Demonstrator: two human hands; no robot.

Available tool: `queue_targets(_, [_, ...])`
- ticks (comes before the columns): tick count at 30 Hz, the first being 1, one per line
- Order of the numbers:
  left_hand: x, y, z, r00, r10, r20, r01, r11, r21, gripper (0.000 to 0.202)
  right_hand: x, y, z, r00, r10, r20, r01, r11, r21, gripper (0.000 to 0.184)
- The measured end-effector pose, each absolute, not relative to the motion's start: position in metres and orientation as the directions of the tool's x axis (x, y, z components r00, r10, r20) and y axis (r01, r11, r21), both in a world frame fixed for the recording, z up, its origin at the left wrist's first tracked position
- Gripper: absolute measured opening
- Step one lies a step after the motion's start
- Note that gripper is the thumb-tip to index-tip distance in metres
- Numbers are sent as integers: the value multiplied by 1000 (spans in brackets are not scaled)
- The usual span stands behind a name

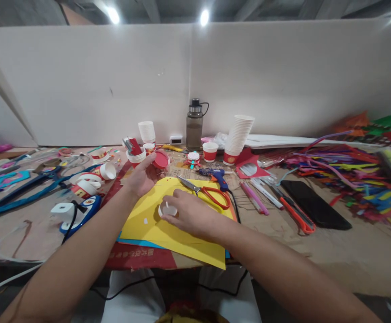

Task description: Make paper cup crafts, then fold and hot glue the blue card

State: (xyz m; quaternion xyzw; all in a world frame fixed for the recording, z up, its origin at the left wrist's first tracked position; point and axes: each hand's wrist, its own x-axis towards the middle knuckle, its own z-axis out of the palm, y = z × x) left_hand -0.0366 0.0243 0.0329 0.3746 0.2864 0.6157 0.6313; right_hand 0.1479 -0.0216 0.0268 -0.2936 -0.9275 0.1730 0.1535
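Note:
My left hand [142, 178] is raised over the back left of the yellow paper, its fingers and thumb around the edge of a round red piece [162, 159]. Lower down, my right hand [186, 211] grips a small white paper cup piece [168, 209], just above the yellow paper sheets [182, 244]. Scissors with orange handles [215, 197] lie on the paper past my right hand. A blue glue gun [218, 175] rests behind them.
Stacked paper cups [239, 137], a water bottle [194, 125] and a red-and-white cup [210, 152] stand at the back. On the right lie an orange utility knife [298, 215], a black phone [315, 204] and colourful pipe cleaners [353, 175]. A power strip [87, 208] sits left.

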Motion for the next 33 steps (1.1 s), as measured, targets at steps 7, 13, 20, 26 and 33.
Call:
queue_targets(7, [-64,25,52,-39,986,159,-568,-153,808,28,150,-11,25,-738,631,240,478,739,-474,43])
queue_targets(13, [-71,33,43,-79,988,135,-423,-156,893,25,164,18,38,-397,763,510,348,640,-685,24])
queue_targets(20, [-48,36,12,24,995,102,447,-101,889,8,176,35,45,-135,876,464,192,482,-855,26])
queue_targets(26, [-50,39,6,7,973,230,597,-188,780,14,177,40,42,-120,878,463,191,478,-857,27])
queue_targets(33, [-47,35,12,-49,984,172,512,-123,850,13,180,38,46,-80,880,469,156,475,-866,28])
